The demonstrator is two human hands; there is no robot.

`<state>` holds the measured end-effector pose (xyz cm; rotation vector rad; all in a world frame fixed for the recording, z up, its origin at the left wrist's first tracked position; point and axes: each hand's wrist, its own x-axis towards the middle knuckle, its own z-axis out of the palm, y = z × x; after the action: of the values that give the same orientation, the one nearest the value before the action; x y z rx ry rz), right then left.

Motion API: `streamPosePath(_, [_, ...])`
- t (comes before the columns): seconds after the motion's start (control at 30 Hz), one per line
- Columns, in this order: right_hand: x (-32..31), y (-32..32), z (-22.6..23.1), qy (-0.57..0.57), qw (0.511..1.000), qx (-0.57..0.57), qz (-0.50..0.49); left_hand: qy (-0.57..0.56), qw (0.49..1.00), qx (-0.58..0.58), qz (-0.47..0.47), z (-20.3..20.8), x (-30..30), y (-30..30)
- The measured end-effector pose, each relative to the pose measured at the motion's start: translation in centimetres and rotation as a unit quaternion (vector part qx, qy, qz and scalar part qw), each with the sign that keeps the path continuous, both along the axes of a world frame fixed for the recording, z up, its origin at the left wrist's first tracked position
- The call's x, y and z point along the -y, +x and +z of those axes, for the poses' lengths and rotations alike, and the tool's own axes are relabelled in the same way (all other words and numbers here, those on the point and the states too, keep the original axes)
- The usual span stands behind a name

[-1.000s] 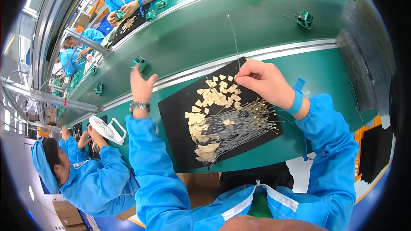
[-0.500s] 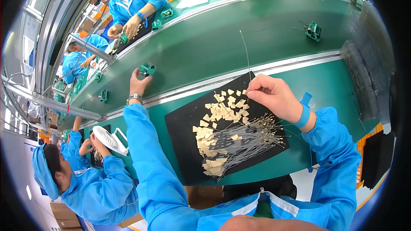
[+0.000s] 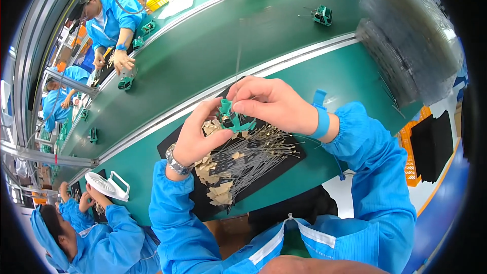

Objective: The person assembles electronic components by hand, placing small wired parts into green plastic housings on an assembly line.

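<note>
Above the black mat (image 3: 264, 177), my left hand (image 3: 203, 134) grips a small green plastic assembly (image 3: 231, 117) with dark parts in it. My right hand (image 3: 271, 102) pinches a thin grey cable (image 3: 239, 53) right beside that assembly, and the cable's free end sticks up over the conveyor. Whether the cable touches the assembly is hidden by my fingers. Below my hands lie a bundle of grey cables (image 3: 258, 165) with small gold-coloured ends and many loose cream paper pieces (image 3: 220, 193).
Beyond the aluminium rail runs a green conveyor (image 3: 203, 53) carrying another green assembly (image 3: 322, 15). A stack of clear plastic trays (image 3: 406, 40) stands at right. A white fan (image 3: 107, 185) is at left, near a co-worker (image 3: 104, 228). Another co-worker (image 3: 111, 20) reaches over the belt.
My left hand has brought the green assembly from the conveyor back over the mat. My right hand has moved to meet it, still holding the cable. The view has shifted rightward.
</note>
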<state>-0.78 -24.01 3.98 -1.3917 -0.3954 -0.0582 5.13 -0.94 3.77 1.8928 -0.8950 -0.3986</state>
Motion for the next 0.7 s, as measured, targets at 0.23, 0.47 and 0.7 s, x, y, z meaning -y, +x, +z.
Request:
streamPosePath(0.23, [0.3,-0.7,-0.2,-0.111,0.993,0.028,-0.040,-0.022,0.997,-0.066,0.025,-2.5,0.4,-0.3])
streamPosePath(0.47, [0.1,-0.6,-0.6,-0.118,0.990,0.025,-0.078,-0.044,0.996,-0.063,0.035,-2.8,1.2,-0.4])
streamPosePath(0.7, [0.1,-0.5,-0.6,-0.131,0.987,0.013,-0.094,-0.050,0.995,-0.069,0.044,-3.0,1.3,-0.3])
